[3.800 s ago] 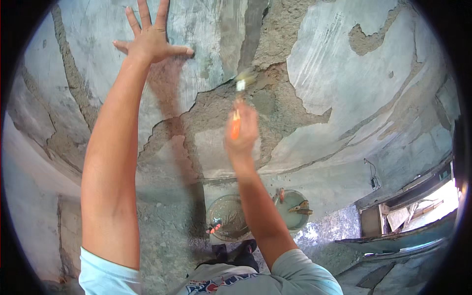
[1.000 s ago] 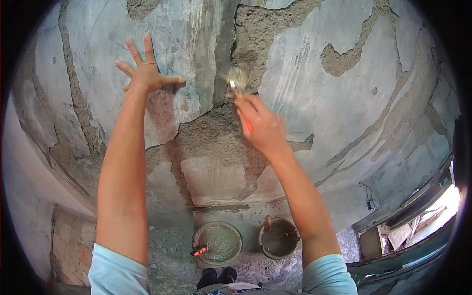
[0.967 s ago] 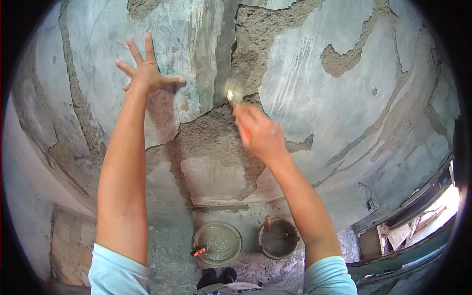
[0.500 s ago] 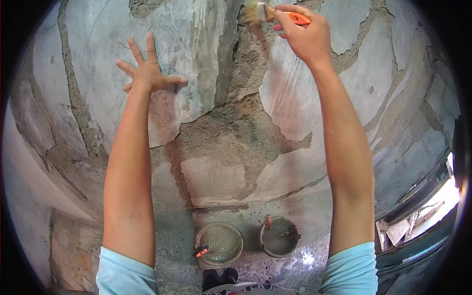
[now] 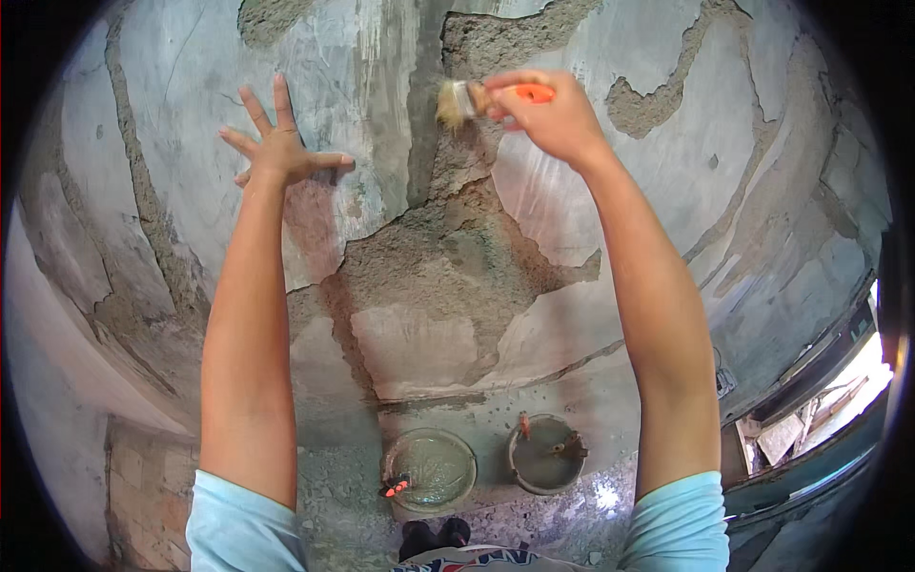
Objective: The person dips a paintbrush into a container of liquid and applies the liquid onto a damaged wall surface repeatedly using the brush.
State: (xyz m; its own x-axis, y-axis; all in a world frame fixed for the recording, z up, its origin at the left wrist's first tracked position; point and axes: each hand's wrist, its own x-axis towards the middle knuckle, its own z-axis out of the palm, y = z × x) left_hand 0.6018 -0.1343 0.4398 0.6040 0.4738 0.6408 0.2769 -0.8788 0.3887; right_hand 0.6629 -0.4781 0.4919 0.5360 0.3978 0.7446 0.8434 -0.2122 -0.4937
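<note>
My right hand [image 5: 548, 116] grips a paintbrush [image 5: 462, 100] with an orange-and-wood handle, a metal band and pale bristles. The bristles lie against the wall where a rough bare strip [image 5: 465, 157] meets the grey plaster; brush and fingers are slightly blurred. To the left, my left hand [image 5: 281, 157] rests on smooth grey plaster [image 5: 334, 86], fingers spread and nothing in it. Below both hands, a wide patch of rough brown wall [image 5: 448, 262] shows where the plaster has come away, with jagged edges around it.
On the floor at the wall's foot stand a round basin [image 5: 467, 462] of grey wet mix with an orange-handled tool [image 5: 395, 486] at its rim, and a dark bucket [image 5: 548, 472] of murky liquid. My dark shoes [image 5: 434, 536] are nearby. A bright opening [image 5: 829, 405] lies at right.
My right hand has brought the paintbrush down and left along the bare strip, still holding it. My left hand stays spread on the plaster. The view has shifted slightly.
</note>
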